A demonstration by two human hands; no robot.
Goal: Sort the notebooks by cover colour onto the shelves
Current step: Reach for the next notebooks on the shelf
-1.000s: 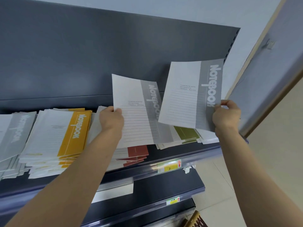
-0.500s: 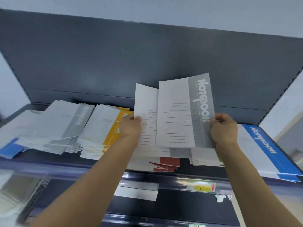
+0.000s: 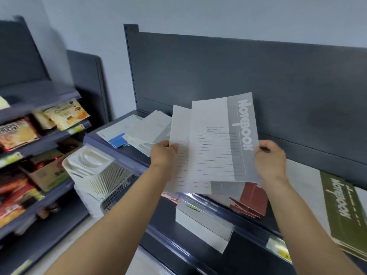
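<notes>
Two bare forearms reach up from the bottom edge toward a dark shelf (image 3: pixel 99 142). A white card (image 3: pixel 202 225) hangs from the shelf's front rail between the arms.

The left hand (image 3: pixel 162 153) pinches the left edge of the rear notebook (image 3: pixel 178 167), thumb on the lined cover. The right hand (image 3: pixel 270 161) grips the right edge of the front notebook (image 3: pixel 216 147), fingers curled round its grey band. Both notebooks are grey-banded and held upright in the air above the shelf, the front one overlapping most of the rear one.

Under them on the shelf lie the red notebooks (image 3: pixel 253 197), fanned toward the front rail. To the right, the green notebooks (image 3: pixel 341 211) sit in a stack at the shelf's edge.

At the left end of the shelf lies a loose pile of grey notebooks (image 3: pixel 147 126), with a blue notebook (image 3: pixel 118 140) poking out beneath. A white basket (image 3: pixel 99 175) stands just below that corner.

Behind everything rises the dark back panel (image 3: pixel 258 76). Far left, another rack holds blurred snack packets (image 3: pixel 65 114).
</notes>
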